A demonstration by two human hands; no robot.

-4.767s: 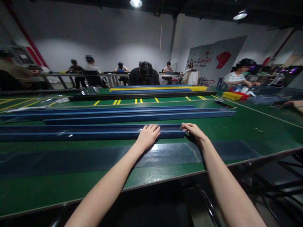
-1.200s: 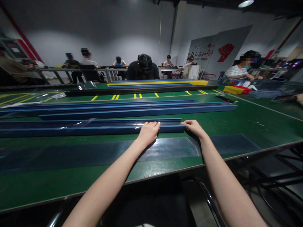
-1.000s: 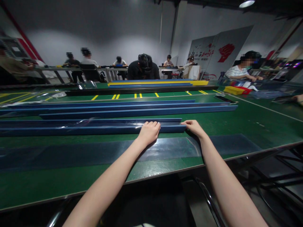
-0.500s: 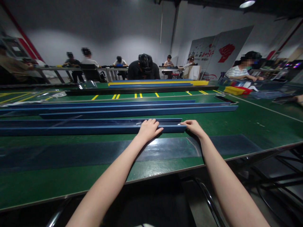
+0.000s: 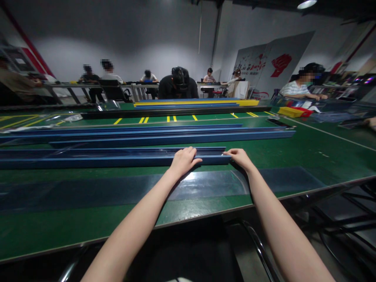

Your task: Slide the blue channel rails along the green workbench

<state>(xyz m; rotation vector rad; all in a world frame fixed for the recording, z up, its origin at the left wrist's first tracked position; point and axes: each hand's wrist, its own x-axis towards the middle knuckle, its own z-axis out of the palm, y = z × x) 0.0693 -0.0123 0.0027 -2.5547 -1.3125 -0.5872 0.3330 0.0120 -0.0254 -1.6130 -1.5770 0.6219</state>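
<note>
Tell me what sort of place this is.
Probably a factory workshop or assembly hall: long green benches, long blue rails laid out along them, and people seated at other benches.

The wall banner point(image 5: 266, 64) bears red characters too blurred to read.

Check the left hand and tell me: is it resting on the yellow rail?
No, the left hand lies on the nearest blue rail; the yellow rail lies far behind it.
</note>
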